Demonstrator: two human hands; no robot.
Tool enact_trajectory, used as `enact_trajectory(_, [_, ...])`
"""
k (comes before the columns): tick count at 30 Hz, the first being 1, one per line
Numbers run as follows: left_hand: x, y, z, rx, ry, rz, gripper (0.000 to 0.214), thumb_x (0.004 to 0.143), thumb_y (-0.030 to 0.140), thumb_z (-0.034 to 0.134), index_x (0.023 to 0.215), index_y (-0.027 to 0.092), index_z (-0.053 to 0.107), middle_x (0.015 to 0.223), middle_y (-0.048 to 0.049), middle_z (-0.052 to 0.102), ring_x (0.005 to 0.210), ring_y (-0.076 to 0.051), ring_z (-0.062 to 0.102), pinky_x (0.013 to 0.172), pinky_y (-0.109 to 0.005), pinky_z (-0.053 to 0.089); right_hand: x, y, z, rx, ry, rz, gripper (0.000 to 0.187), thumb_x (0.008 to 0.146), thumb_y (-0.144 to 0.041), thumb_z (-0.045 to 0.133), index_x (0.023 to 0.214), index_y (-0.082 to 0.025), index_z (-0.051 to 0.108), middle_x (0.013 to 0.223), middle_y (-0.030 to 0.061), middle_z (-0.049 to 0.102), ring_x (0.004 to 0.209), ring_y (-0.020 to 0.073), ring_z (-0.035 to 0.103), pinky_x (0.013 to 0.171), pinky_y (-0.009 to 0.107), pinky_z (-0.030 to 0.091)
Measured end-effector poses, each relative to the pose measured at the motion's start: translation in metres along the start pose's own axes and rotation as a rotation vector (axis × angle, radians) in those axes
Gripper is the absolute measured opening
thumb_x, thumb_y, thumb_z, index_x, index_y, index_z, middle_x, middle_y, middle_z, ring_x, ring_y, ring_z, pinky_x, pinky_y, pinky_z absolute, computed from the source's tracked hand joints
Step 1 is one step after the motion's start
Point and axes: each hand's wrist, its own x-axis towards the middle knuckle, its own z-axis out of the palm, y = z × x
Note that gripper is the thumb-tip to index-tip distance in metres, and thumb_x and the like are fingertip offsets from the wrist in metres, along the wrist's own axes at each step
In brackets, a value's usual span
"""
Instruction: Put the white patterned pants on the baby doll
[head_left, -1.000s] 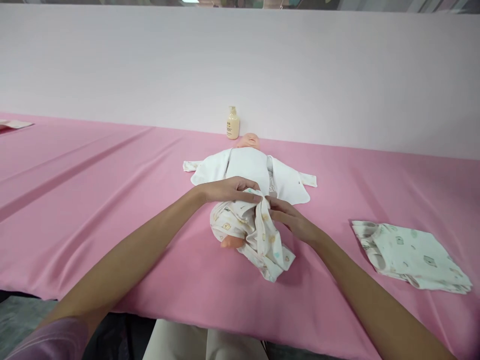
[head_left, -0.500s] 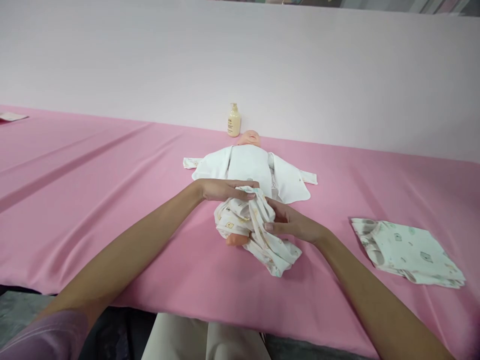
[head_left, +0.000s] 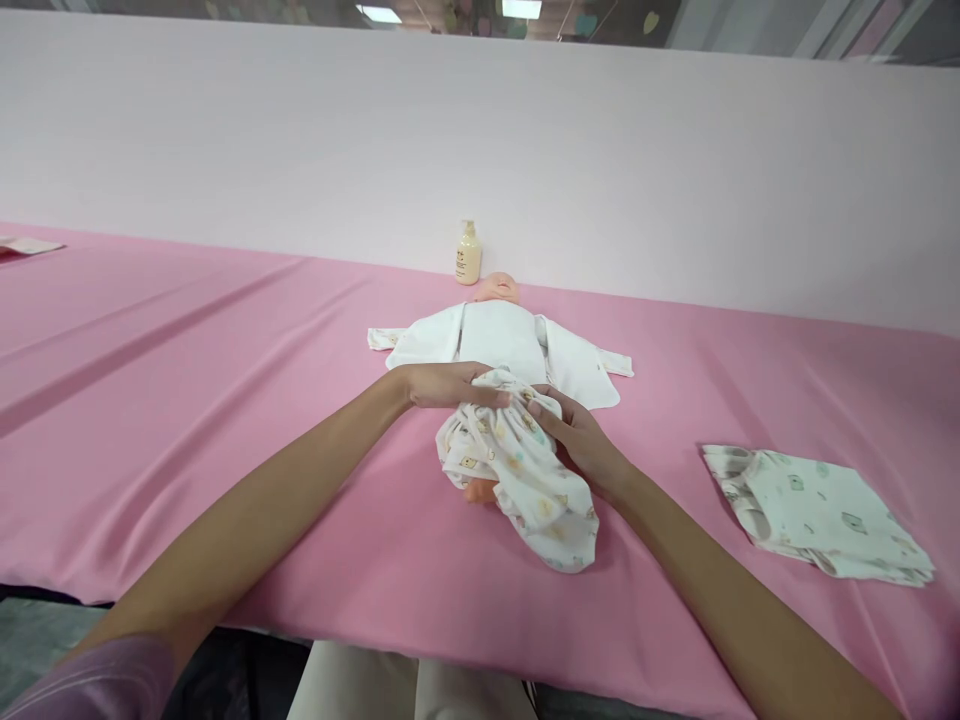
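Note:
A baby doll (head_left: 498,288) lies on its back, head toward the wall, with a white top (head_left: 501,328) on its body and printed sleeves out to both sides. Bunched over its lower end are white printed baby pants (head_left: 536,475). One doll foot (head_left: 480,491) pokes out below the cloth. My left hand (head_left: 457,385) grips the upper edge of the pants, thumb on top and fingers behind. On the other side my right hand (head_left: 577,435) pinches the gathered cloth. The doll's other leg is hidden by the fabric.
A pale yellow pump bottle (head_left: 468,255) stands by the white wall (head_left: 480,140) behind the doll's head. Folded printed clothing (head_left: 825,510) lies at the right on the pink tablecloth (head_left: 300,560). A flat item (head_left: 30,246) rests at the far left.
My right hand has come up and in toward my left hand, now pinching the pants. The pants' loose end hangs wider and smoother. The view has tilted up slightly.

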Motion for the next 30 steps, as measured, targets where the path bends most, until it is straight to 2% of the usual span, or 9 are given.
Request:
enact_trajectory(4, [-0.003,0.002,-0.006,-0.072,0.034,0.006,0.063,0.08,0.067,0.085,0.129,0.028,0.074,0.124,-0.0119,0.079,0.117,-0.031,0.074,0.1,-0.042,0.06,-0.006,-0.005,-0.008,-0.116,-0.195,0.026,0.045,0.094,-0.06,0.077,0.119,-0.022,0.073,0.11,0.0077,0.077,0.1,0.0254,0.072,0.09,0.039,0.058])
enact_trajectory(7, [-0.003,0.008,-0.001,-0.049,0.014,-0.007,0.06,0.082,0.071,0.081,0.124,0.028,0.076,0.127,-0.0104,0.078,0.117,-0.03,0.073,0.098,-0.038,0.059,-0.007,-0.005,-0.013,-0.185,-0.287,0.017,0.042,0.094,-0.059,0.077,0.11,-0.021,0.075,0.105,0.0072,0.077,0.1,0.0258,0.072,0.093,0.041,0.057])
enact_trajectory(10, [-0.001,0.011,0.005,0.053,0.045,-0.025,0.052,0.083,0.069,0.08,0.115,0.028,0.081,0.118,-0.008,0.08,0.115,-0.032,0.073,0.095,-0.037,0.059,-0.005,-0.002,-0.013,-0.126,-0.239,-0.02,0.046,0.097,-0.066,0.07,0.113,-0.023,0.074,0.102,0.0065,0.077,0.099,0.0258,0.072,0.09,0.041,0.058])
enact_trajectory(13, [-0.001,0.011,0.007,0.078,0.085,-0.056,0.046,0.076,0.064,0.087,0.102,0.027,0.085,0.103,-0.0072,0.082,0.104,-0.034,0.076,0.088,-0.039,0.061,-0.001,0.0,-0.01,-0.036,-0.144,-0.042,0.054,0.1,-0.072,0.062,0.133,-0.029,0.069,0.111,0.0068,0.077,0.105,0.0271,0.072,0.093,0.043,0.059])
enact_trajectory(16, [-0.003,0.012,0.005,0.053,-0.011,-0.067,0.046,0.06,0.052,0.099,0.097,0.027,0.085,0.098,-0.0068,0.083,0.097,-0.035,0.078,0.084,-0.042,0.064,-0.001,0.0,-0.009,-0.041,-0.088,-0.008,0.059,0.099,-0.073,0.061,0.139,-0.03,0.066,0.111,0.0069,0.077,0.106,0.0277,0.072,0.094,0.044,0.059])
enact_trajectory(19, [-0.006,0.016,0.003,0.065,-0.046,-0.046,0.046,0.056,0.041,0.102,0.097,0.027,0.086,0.099,-0.0082,0.083,0.098,-0.037,0.079,0.086,-0.045,0.064,-0.005,-0.003,-0.013,-0.194,-0.171,0.044,0.052,0.099,-0.07,0.064,0.123,-0.025,0.072,0.091,0.0051,0.075,0.095,0.027,0.072,0.088,0.043,0.06])
enact_trajectory(24, [-0.006,0.02,0.004,0.164,-0.018,0.0,0.032,0.078,0.053,0.089,0.097,0.027,0.087,0.104,-0.0071,0.083,0.1,-0.034,0.079,0.088,-0.043,0.063,-0.013,-0.01,-0.017,-0.336,-0.448,0.07,0.041,0.092,-0.065,0.076,0.093,-0.025,0.073,0.066,-0.0004,0.061,0.072,0.0229,0.065,0.077,0.041,0.059])
enact_trajectory(27, [-0.006,0.02,0.008,0.193,0.02,-0.042,0.033,0.066,0.048,0.096,0.091,0.028,0.086,0.093,-0.004,0.083,0.093,-0.033,0.079,0.083,-0.042,0.064,-0.011,-0.012,-0.016,-0.283,-0.375,0.028,0.042,0.092,-0.067,0.075,0.09,-0.025,0.073,0.065,0.0002,0.062,0.074,0.024,0.066,0.078,0.042,0.058])
enact_trajectory(30, [-0.005,0.021,0.01,0.226,-0.137,-0.098,0.036,0.062,0.041,0.099,0.092,0.027,0.085,0.095,-0.0033,0.083,0.094,-0.033,0.079,0.084,-0.042,0.064,-0.006,-0.012,-0.014,-0.15,-0.224,-0.051,0.049,0.096,-0.071,0.067,0.103,-0.024,0.076,0.085,0.0056,0.073,0.095,0.0279,0.071,0.087,0.043,0.059])
